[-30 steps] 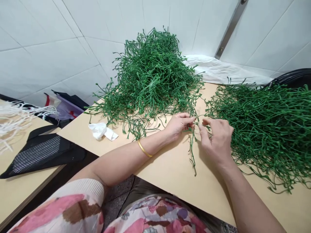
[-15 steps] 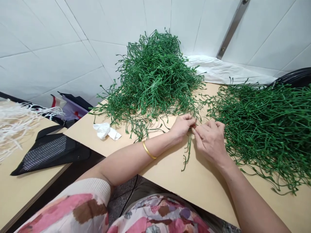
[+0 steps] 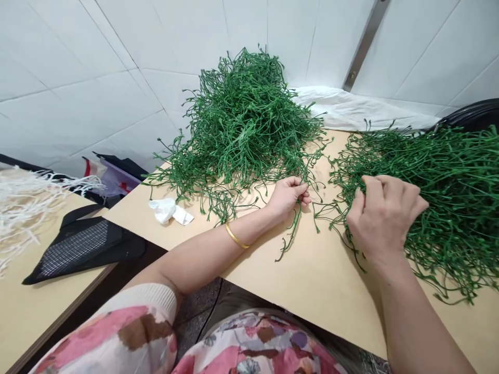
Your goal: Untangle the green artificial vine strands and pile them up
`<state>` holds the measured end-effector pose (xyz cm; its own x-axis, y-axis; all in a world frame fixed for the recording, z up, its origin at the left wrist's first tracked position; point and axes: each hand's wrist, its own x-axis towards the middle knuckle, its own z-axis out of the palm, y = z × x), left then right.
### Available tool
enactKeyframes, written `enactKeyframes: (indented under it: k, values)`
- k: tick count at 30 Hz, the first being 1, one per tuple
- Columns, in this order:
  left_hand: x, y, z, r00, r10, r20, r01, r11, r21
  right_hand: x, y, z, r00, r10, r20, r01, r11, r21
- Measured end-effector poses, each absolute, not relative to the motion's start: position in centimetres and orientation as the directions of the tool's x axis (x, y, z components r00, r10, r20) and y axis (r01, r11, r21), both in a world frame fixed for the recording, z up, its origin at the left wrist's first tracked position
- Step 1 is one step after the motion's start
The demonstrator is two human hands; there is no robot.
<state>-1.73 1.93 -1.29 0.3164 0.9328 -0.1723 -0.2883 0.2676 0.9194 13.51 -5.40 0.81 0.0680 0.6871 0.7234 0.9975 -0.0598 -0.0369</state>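
Note:
My left hand (image 3: 287,196) rests on the tan table (image 3: 312,280) with its fingers pinched on a thin green plastic sprig (image 3: 289,234) that trails toward me. My right hand (image 3: 384,215) lies at the near edge of the flat heap of green stems on the right (image 3: 436,192), fingers curled into the strands. A tall mound of the same green stems (image 3: 244,119) rises behind my left hand. A gold bangle (image 3: 234,237) circles my left wrist.
A crumpled white tissue (image 3: 168,210) lies on the table's left part. White plastic sheeting (image 3: 362,110) runs along the tiled wall. To the left stands a second table with a black mesh bag (image 3: 81,249) and white strands (image 3: 27,202).
My hands were together on the sprig. The right hand has let go and moved right into the flat heap; the left keeps the sprig, which has swung leftward.

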Motion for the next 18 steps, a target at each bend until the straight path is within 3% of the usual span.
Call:
enactKeyframes:
  k: [6, 9, 12, 15, 18]
  values:
    - [-1.9, 1.8, -1.2, 0.25, 0.959, -0.134, -0.371, 0.223, 0.901, 10.3, -6.0, 0.1, -0.326, 0.72, 0.613, 0.907, 0.422, -0.012]
    - [-2.3, 1.8, -0.8, 0.269, 0.956, -0.114, -0.415, 0.222, 0.882, 9.3, -5.9, -0.8, -0.47, 0.739, 0.483, 0.848, 0.53, 0.013]
    - [-2.8, 2.0, -0.3, 0.306, 0.943, -0.131, -0.457, 0.267, 0.848, 9.8, -5.1, -1.7, -0.497, 0.78, 0.381, 0.863, 0.489, 0.126]
    - [-3.1, 2.2, 0.1, 0.367, 0.896, -0.249, -0.487, 0.413, 0.769, 11.8, -4.0, -2.2, -0.357, 0.839, 0.412, 0.932, 0.292, 0.213]
    - [-3.3, 2.1, 0.2, 0.469, 0.822, -0.324, -0.479, 0.544, 0.688, 13.6, -3.4, -2.3, -0.196, 0.817, 0.543, 0.98, 0.146, 0.134]
